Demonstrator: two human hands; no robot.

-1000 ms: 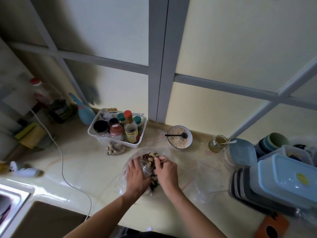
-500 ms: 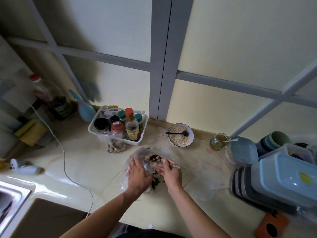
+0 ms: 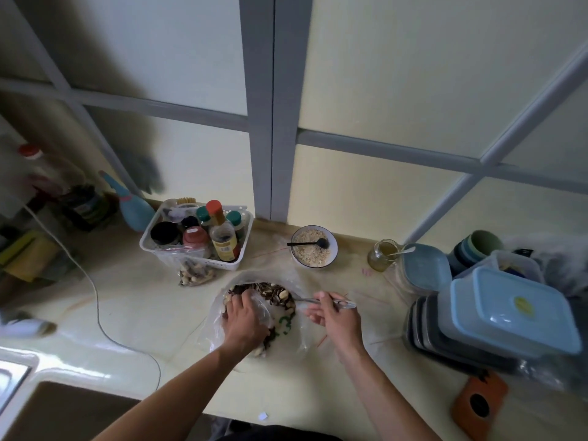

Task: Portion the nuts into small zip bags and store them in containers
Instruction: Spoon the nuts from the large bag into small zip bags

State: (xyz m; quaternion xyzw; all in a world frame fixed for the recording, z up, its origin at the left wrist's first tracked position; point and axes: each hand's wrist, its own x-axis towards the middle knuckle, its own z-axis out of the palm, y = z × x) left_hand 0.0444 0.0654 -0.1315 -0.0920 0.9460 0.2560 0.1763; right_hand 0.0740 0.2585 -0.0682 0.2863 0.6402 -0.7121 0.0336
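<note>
Early stage: one filled small bag (image 3: 194, 275) lay by the basket (image 3: 245, 232). Left hand (image 3: 245, 316) gripped the big nut bag (image 3: 280, 313) mid-counter; right hand (image 3: 337, 316) pinched a spoon (image 3: 327, 301). Containers (image 3: 512, 313) stood unfilled.

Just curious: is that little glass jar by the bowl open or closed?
Open: the glass jar shows no lid, and a pale utensil handle sticks out of its mouth.

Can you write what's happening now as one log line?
left hand: holds bag | right hand: holds spoon | nuts: in bag
</note>
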